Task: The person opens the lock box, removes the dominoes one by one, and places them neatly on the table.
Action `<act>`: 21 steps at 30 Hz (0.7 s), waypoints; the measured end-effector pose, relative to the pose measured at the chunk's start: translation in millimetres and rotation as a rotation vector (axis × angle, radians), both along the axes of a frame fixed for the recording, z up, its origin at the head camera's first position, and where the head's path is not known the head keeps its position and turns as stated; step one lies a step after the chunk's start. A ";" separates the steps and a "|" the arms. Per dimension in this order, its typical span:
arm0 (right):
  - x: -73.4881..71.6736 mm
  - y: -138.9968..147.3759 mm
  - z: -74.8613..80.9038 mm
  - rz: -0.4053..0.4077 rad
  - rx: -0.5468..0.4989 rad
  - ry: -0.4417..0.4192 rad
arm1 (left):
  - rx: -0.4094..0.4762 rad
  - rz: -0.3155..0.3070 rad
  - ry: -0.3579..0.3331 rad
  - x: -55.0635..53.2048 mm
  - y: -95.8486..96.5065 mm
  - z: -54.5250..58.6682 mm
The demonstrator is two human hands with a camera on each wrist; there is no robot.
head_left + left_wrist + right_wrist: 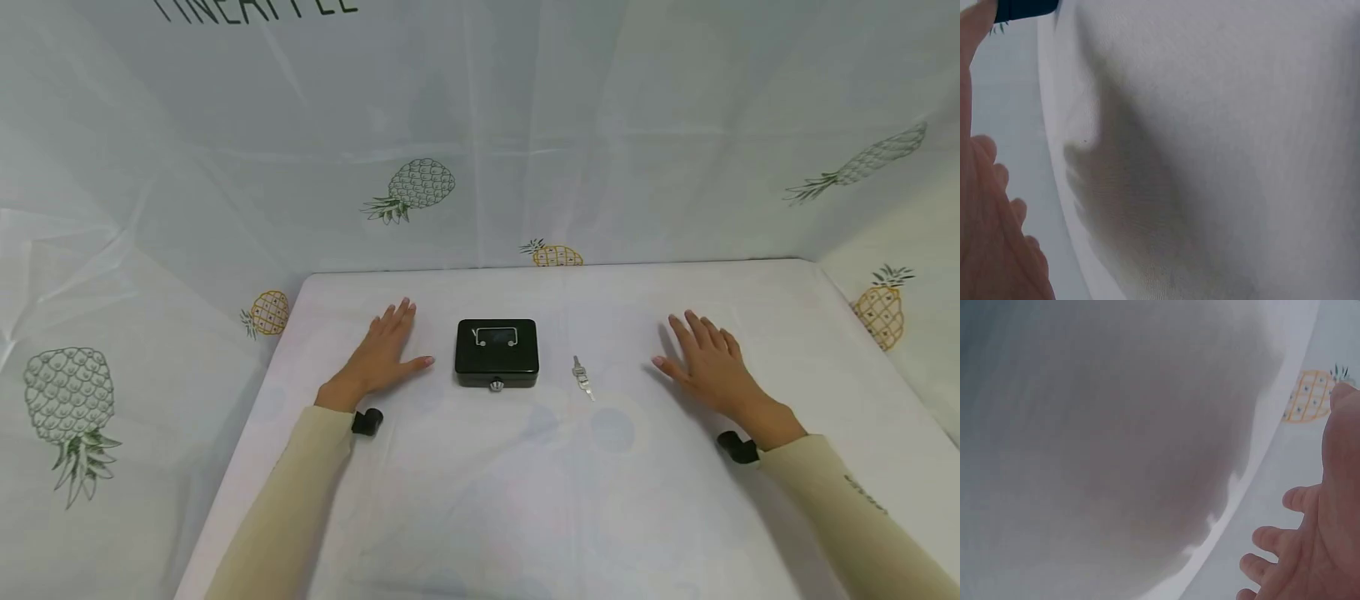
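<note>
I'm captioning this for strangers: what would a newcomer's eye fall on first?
Most likely the black box, dark against the white tabletop, between the left hand and the right hand, touching neither. Next, perhaps, the small silver keys lying just right of the box. Then the pineapple prints on the pale sheeting behind the tabletop.

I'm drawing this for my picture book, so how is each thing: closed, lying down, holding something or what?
Black cash box: closed; I can't tell if it's locked.
Wire handle: seems folded flat on top.
Lock: at the box's front, no key seen in it.
Silver keys: lying on the table, apart from the box.
Left hand: spread, holding nothing.
Right hand: spread, holding nothing.
</note>
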State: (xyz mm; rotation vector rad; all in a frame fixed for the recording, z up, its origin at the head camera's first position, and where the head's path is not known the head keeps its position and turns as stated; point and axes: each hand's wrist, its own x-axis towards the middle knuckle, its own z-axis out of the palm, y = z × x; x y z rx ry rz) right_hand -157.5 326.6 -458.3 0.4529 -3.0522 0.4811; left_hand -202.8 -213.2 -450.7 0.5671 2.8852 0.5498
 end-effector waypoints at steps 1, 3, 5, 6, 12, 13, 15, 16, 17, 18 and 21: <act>0.4 -2.5 -0.1 0.004 0.005 0.002 | 0.000 -0.009 -0.005 0.9 0.9 0.4; 1.3 -7.8 -0.1 0.012 0.012 0.007 | 0.008 -0.026 -0.014 2.8 3.0 1.3; 2.6 -13.7 0.5 0.020 0.023 0.018 | 0.018 -0.042 -0.021 4.7 5.5 2.0; 3.4 -17.0 0.8 0.026 0.028 0.029 | 0.025 -0.048 -0.027 5.5 6.9 2.3; 9.5 -35.6 2.6 0.045 0.072 0.066 | 0.081 -0.089 -0.063 10.4 16.4 4.8; 10.4 -38.5 2.6 0.046 0.081 0.069 | 0.093 -0.097 -0.066 11.0 17.9 4.9; 11.9 -44.0 2.2 0.051 0.096 0.082 | 0.120 -0.114 -0.065 11.7 20.8 4.9; 12.7 -46.7 2.0 0.053 0.102 0.089 | 0.132 -0.119 -0.067 12.2 22.3 4.8; 13.6 -49.7 2.1 0.055 0.110 0.099 | 0.147 -0.125 -0.069 12.4 24.1 4.3; 14.3 -52.6 1.9 0.058 0.118 0.109 | 0.162 -0.132 -0.072 12.6 26.0 3.7; 17.4 -61.6 2.3 0.065 0.133 0.130 | 0.206 -0.137 -0.093 14.5 32.4 2.6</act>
